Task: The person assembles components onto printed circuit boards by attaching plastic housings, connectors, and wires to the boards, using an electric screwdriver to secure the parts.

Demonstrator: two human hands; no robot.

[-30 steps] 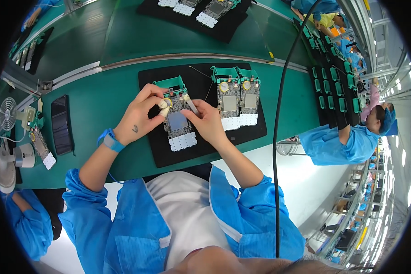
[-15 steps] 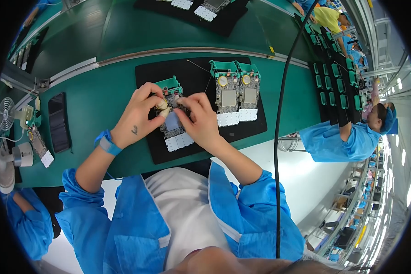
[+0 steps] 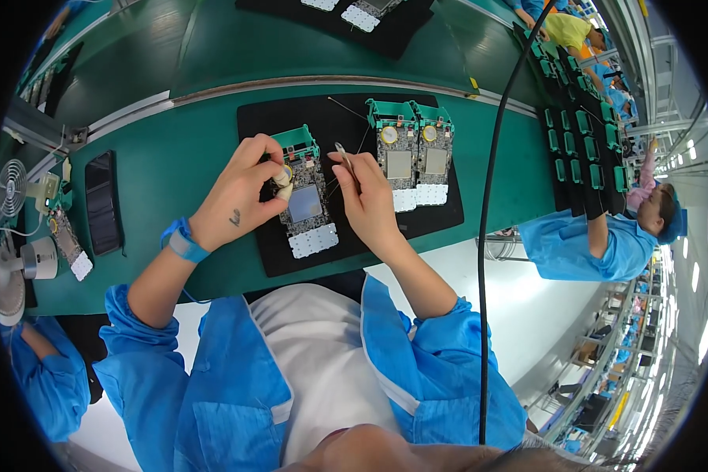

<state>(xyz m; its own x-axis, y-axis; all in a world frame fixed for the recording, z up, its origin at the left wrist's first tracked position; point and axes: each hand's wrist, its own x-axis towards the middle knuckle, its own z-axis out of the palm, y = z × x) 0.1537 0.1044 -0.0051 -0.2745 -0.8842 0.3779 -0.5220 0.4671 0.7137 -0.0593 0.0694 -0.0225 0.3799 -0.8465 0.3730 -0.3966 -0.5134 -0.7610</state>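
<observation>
In front of me a circuit board [image 3: 313, 241] with a green plastic frame, a grey-blue square and a white keypad end lies on a black mat [image 3: 279, 263]. My left hand [image 3: 240, 193] has cream finger cots on its thumb and finger, pinched together at the board's upper left edge, beside a yellow-rimmed round part [image 3: 288, 171]. Whatever sits between those fingertips is hidden. My right hand [image 3: 370, 204] grips slim metal tweezers [image 3: 346, 161], tips pointing up and left, just right of the board and apart from it.
Two similar boards [image 3: 413, 157] stand side by side on the mat's right. A phone [image 3: 102, 203], a small fan [image 3: 12, 189] and another board [image 3: 71, 245] are at left. A black cable [image 3: 484, 236] hangs across the view. Right, a person in blue [image 3: 598, 244] sits by green frames [image 3: 582, 149].
My right hand has drawn back to the right off the board, and the tweezers now show clearly. More of the board is uncovered. My left hand keeps its pinch at the edge.
</observation>
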